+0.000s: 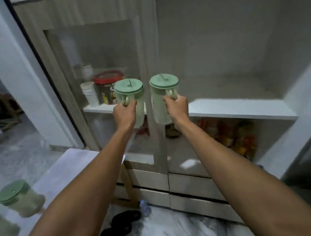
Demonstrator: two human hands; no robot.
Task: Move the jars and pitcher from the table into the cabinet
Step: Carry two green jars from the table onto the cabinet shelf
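While both arms reach forward, left hand (125, 114) and right hand (177, 107) each closed around a pitcher handle.

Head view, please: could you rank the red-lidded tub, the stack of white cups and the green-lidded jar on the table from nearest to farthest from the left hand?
From the left hand:
1. Red-lidded tub, on the shelf just beyond.
2. Stack of white cups, further left on that shelf.
3. Green-lidded jar, back on the table, lower left.
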